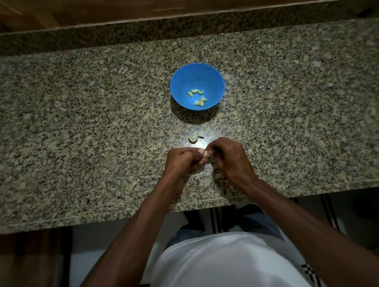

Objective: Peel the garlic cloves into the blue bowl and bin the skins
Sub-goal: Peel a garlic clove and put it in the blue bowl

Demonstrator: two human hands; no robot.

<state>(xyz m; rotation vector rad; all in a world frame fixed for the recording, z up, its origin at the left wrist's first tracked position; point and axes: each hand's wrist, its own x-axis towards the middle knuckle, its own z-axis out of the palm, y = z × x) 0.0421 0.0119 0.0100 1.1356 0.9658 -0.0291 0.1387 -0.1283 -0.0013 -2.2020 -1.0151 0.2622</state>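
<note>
Pale garlic clove (206,154) pinched between both hands (206,156), near blue bowl (181,82).

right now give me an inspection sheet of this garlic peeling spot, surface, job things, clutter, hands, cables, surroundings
surface: speckled granite counter, dimly lit, with a bright patch by the hands.
job's things: blue bowl upright, several peeled cloves inside; one clove pinched between both hands; a garlic piece lies on the counter between bowl and hands.
clutter: a small scrap, perhaps skin, near the front edge.
grips: left hand and right hand both curl round the clove.
cables: nothing seen.
surroundings: wooden ledge behind the counter; no bin in view.
</note>
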